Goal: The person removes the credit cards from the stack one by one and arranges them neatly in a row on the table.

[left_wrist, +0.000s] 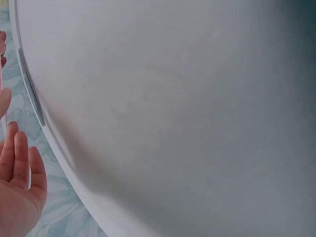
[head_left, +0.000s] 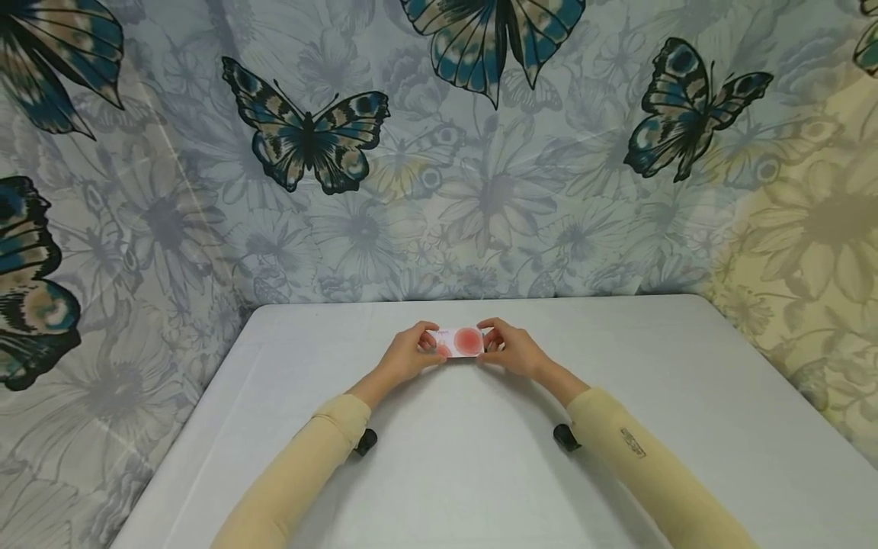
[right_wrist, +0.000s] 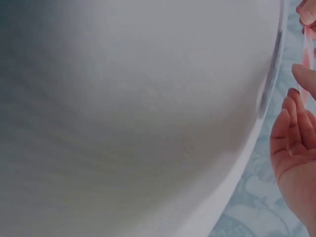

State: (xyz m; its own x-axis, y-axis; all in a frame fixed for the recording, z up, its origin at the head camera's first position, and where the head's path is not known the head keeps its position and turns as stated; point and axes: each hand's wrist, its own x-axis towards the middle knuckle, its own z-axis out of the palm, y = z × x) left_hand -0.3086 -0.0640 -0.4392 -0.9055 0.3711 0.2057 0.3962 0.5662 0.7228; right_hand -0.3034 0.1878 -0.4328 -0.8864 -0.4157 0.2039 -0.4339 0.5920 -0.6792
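Observation:
Between both hands, over the far part of the white table, is a small flat white box (head_left: 469, 342) with round pink prints, its printed face toward the head camera. My left hand (head_left: 408, 352) pinches its left end between thumb and fingers. At the opposite end, my right hand (head_left: 516, 351) grips it the same way. The right wrist view catches the box (right_wrist: 307, 54) nearly edge-on beside the right hand (right_wrist: 296, 163). In the left wrist view, the left hand (left_wrist: 19, 197) is at the lower left, its other fingers spread loosely, and most of the box is cut off.
A white cloth-covered table (head_left: 453, 473) spreads beneath the arms. Behind its far edge hangs a floral backdrop (head_left: 494, 198) with large butterflies, which also runs along both sides. Dark wrist cameras (head_left: 566, 438) show under the cream sleeves (head_left: 638, 457).

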